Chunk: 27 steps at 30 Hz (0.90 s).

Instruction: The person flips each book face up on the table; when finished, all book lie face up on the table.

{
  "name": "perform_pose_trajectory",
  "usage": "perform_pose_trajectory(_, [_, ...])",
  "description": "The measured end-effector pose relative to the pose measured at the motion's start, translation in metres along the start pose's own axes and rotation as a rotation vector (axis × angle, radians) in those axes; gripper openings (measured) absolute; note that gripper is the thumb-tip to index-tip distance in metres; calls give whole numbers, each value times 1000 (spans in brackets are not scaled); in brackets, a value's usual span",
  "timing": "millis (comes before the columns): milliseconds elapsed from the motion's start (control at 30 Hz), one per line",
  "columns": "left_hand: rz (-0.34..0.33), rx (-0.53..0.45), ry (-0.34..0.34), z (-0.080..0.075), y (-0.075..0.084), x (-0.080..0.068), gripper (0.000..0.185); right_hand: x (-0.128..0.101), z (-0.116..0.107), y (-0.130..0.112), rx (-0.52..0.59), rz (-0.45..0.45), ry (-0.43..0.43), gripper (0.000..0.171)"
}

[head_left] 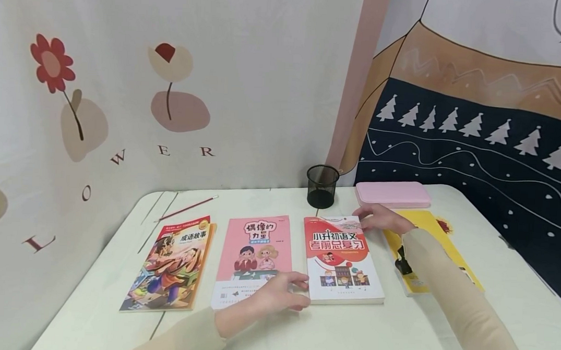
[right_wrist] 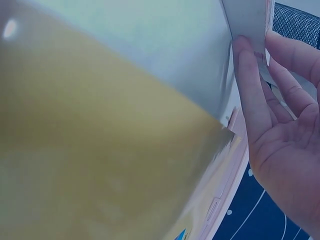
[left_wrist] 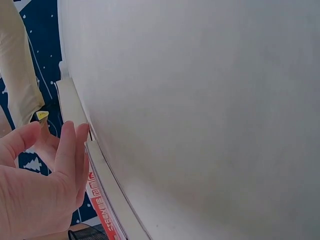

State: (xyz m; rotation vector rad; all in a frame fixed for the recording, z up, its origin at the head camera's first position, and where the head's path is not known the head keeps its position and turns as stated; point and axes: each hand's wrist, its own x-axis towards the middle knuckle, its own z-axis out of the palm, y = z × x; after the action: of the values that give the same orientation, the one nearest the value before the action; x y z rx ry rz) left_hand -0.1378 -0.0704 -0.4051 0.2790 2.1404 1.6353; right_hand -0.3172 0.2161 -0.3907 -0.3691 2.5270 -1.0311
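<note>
Near the table's middle: I see the red-and-white book [head_left: 341, 259] lying flat, front cover up, between my two hands.
Left hand: my left hand [head_left: 280, 295] rests at the book's near left corner, fingers straight and close together, tips touching its edge; the left wrist view shows those fingers [left_wrist: 67, 150] laid flat against the book's side.
Right hand: my right hand [head_left: 381, 219] sits at the book's far right corner, fingers extended and loosely together, touching the edge without curling round it.
Pink book: the pink book [head_left: 253, 260] lies just left of the red-and-white one, partly under my left hand.
Story book: the illustrated book [head_left: 170, 264] lies toward the table's left edge.
Yellow book: the yellow book [head_left: 439, 244] lies under my right forearm, toward the right edge.
Far edge: a black mesh cup [head_left: 322, 186] and a pink case [head_left: 392, 194] stand there, near each other; a red pencil [head_left: 187, 208] lies toward the far left corner.
Table [head_left: 348, 334]: white.
</note>
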Motion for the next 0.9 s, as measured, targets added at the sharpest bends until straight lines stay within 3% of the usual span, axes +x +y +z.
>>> perform_pose_trajectory(267, [-23, 4, 6, -2, 3, 1, 45, -3, -4, 4, 23, -10, -1, 50])
perform_pose_trajectory(433, [12, 76, 49, -5, 11, 5, 41, -12, -15, 9, 41, -16, 39, 51])
perform_pose_trajectory(533, [42, 71, 68, -5, 16, 9, 41, -18, -25, 16, 29, -19, 81, 50])
perform_pose_trajectory(733, [86, 27, 60, 5, 27, 18, 40, -31, -40, 28, 69, -21, 144, 45])
perform_pose_trajectory(900, [112, 11, 6, 19, 35, 27, 38, -41, -50, 40, 138, -15, 164, 45])
